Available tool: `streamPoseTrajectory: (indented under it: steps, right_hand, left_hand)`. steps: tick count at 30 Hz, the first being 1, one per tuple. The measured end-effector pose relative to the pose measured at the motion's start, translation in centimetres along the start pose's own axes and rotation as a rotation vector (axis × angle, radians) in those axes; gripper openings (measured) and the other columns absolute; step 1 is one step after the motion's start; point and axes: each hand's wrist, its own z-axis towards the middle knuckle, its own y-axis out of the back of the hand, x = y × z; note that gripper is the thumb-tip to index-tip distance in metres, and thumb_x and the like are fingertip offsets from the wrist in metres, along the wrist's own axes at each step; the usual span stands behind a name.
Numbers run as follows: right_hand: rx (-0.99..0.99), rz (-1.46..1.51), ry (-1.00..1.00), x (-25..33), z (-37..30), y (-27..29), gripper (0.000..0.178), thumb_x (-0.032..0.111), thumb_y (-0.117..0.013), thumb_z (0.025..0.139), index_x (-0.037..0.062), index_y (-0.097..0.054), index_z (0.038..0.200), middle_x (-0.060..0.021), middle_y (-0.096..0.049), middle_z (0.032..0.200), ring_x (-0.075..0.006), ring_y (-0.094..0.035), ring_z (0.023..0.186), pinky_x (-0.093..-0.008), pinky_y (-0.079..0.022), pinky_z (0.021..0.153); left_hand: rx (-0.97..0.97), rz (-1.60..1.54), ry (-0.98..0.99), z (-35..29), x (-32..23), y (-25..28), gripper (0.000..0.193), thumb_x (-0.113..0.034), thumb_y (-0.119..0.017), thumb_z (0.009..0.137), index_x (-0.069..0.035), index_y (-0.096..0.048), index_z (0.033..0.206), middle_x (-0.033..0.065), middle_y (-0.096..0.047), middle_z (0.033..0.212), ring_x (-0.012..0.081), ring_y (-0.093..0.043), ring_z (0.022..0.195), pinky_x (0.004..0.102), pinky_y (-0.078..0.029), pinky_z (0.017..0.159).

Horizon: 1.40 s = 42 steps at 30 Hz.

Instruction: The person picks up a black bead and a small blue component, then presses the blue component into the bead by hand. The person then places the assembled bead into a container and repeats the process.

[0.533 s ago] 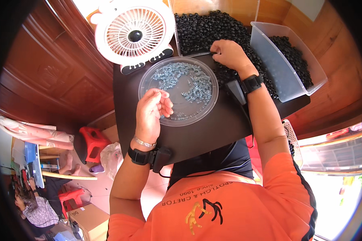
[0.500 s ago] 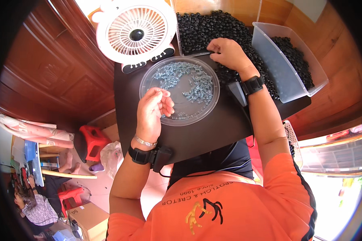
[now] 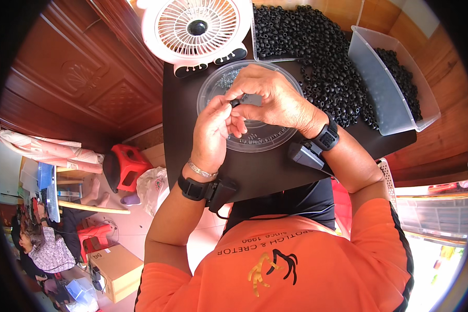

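Note:
My right hand pinches a small black plastic ring between thumb and forefinger. Against that ring press the closed fingertips of my left hand; whether they hold a small part of their own is hidden. Both hands meet above a round clear plastic dish, which contains many tiny shiny metal pieces, too small to name. Behind and right of the dish spreads a large heap of black rings, partly inside a clear bin.
A white fan stands at the table's back left. A translucent bin of black parts leans at the right edge of the dark table. On the floor at left are a red stool and a cardboard box; another person sits beyond.
My right hand has come from the heap to the left, over the dish, with a black ring now visible in its fingers. The two hands have met. The view has shifted slightly.

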Motion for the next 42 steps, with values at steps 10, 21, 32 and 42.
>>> streamPoseTrajectory:
  steps: [10, 21, 32, 42]
  right_hand:
    - [-0.042, -0.050, -0.021, 0.0, -0.1, -0.3, 0.028, 0.012, -0.082, 0.067, 0.0065, -0.067, 0.089, -0.0049, -0.063, 0.083, -0.0239, -0.061, 0.081, -0.0343, -0.049, 0.074]
    - [-0.001, 0.085, -0.036, -0.5, -0.4, -0.5, 0.019, 0.009, -0.075, 0.077, 0.0047, -0.067, 0.094, -0.0063, -0.062, 0.083, -0.0231, -0.060, 0.080, -0.0328, -0.049, 0.073]
    - [0.141, 0.351, -0.478, 0.0, -0.4, 0.1, 0.013, 0.012, -0.071, 0.082, 0.0006, -0.067, 0.088, -0.0006, -0.066, 0.076, -0.0066, -0.058, 0.072, -0.0233, -0.047, 0.068]
    - [0.107, 0.348, -0.553, -0.7, -0.6, -0.9, 0.015, 0.012, -0.070, 0.080, -0.0010, -0.065, 0.083, -0.0019, -0.064, 0.073, -0.0066, -0.057, 0.068, -0.0230, -0.046, 0.064]
  left_hand:
    - [0.004, -0.012, -0.016, 0.0, 0.1, 0.1, 0.028, -0.025, -0.043, 0.097, -0.002, -0.054, 0.107, 0.0089, -0.064, 0.084, 0.0161, -0.059, 0.068, 0.0267, -0.044, 0.062]
    - [-0.030, 0.022, -0.036, 0.0, -0.1, 0.4, 0.026, -0.025, -0.044, 0.096, -0.002, -0.054, 0.100, 0.0066, -0.060, 0.079, 0.0157, -0.058, 0.067, 0.0266, -0.044, 0.063]
    - [-0.090, 0.270, 0.000, 0.1, -0.5, 0.0, 0.026, -0.031, -0.044, 0.099, -0.006, -0.049, 0.092, 0.0045, -0.056, 0.074, 0.0120, -0.056, 0.062, 0.0233, -0.042, 0.058]
    - [-0.147, 0.248, -0.017, 0.3, 0.2, 0.4, 0.023, -0.029, -0.047, 0.097, -0.006, -0.050, 0.092, 0.0055, -0.055, 0.072, 0.0147, -0.056, 0.060, 0.0250, -0.041, 0.057]
